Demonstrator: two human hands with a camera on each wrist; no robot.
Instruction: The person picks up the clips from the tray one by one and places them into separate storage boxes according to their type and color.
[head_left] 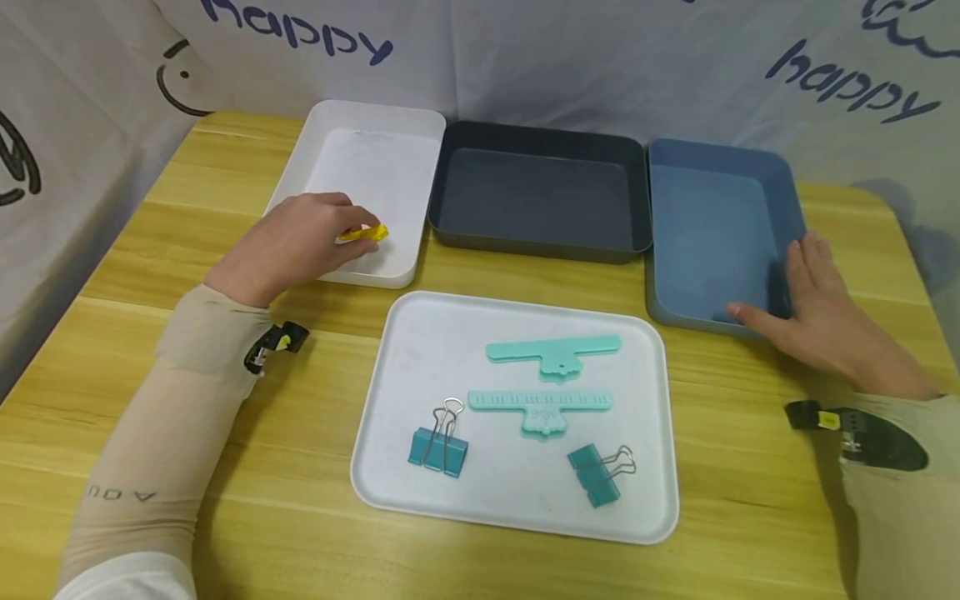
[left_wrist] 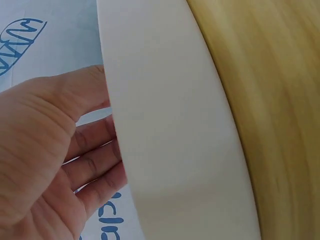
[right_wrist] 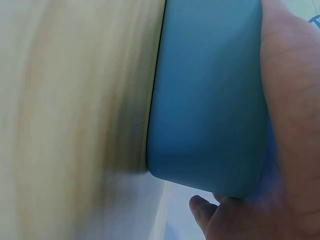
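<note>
Over the front part of the white box (head_left: 378, 158), my left hand (head_left: 300, 237) pinches a small yellow object (head_left: 372, 234) between thumb and fingers. Its kind is mostly covered by the fingertips. In the left wrist view, the wall of the white box hides the fingertips. My right hand (head_left: 828, 312) rests on the front right corner of the blue box (head_left: 705, 225), fingers straight along the right side and thumb over the front edge. The right wrist view shows that hand against the outer blue wall (right_wrist: 207, 100).
Between the two boxes stands a dark grey box (head_left: 536, 196). A white tray (head_left: 517, 508) in front carries two mint long-bar clips, the upper clip (head_left: 555, 357) and lower clip (head_left: 542, 410), plus a left teal binder clip (head_left: 437, 452) and a right one (head_left: 596, 475).
</note>
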